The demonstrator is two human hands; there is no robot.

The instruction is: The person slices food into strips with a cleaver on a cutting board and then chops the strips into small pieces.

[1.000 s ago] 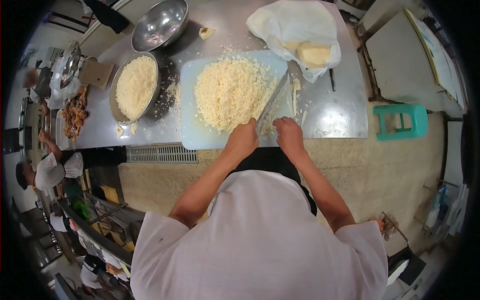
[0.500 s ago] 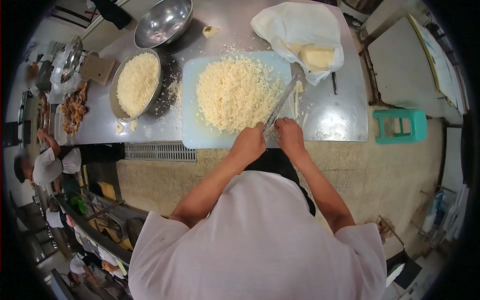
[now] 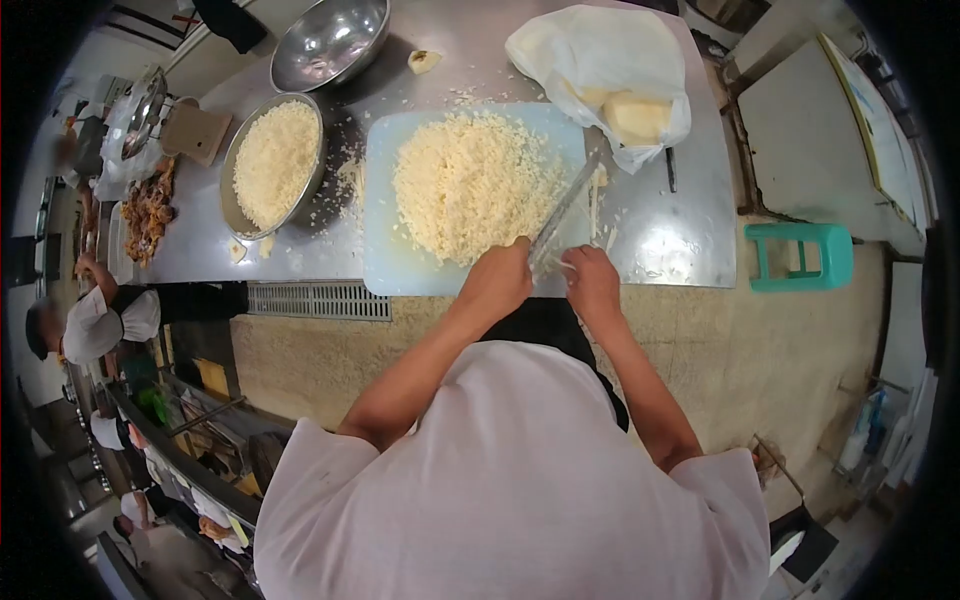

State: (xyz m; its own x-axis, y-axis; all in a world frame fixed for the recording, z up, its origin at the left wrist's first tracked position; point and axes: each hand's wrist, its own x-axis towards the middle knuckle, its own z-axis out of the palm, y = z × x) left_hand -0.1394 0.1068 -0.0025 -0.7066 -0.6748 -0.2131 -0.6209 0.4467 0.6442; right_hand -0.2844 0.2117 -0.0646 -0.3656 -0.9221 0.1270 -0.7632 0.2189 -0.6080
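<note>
My left hand [image 3: 497, 281] is closed around the near end of a long knife [image 3: 569, 203], whose blade slants up to the right over the edge of a pale blue cutting board [image 3: 381, 262]. My right hand [image 3: 594, 284] is just right of the knife, fingers pinched together; a small pale bit shows at the fingertips, too small to name. A large heap of finely chopped pale yellow pieces [image 3: 470, 190], cheese-like, covers most of the board. Beyond the knife tip, a pale yellow block [image 3: 637, 119] lies partly inside a white plastic bag [image 3: 580, 50].
Left of the board, a metal bowl [image 3: 317, 172] is full of chopped pieces; another metal bowl [image 3: 330, 45] stands behind it. A dark stick-like tool [image 3: 671, 170] lies by the bag. A green stool [image 3: 800, 256] stands right of the metal table [image 3: 690, 235]. Another person [image 3: 95, 325] is at far left.
My right hand has moved slightly right and down, away from the knife. The blade has turned a little and looks lighter. My left hand stays on the knife.
</note>
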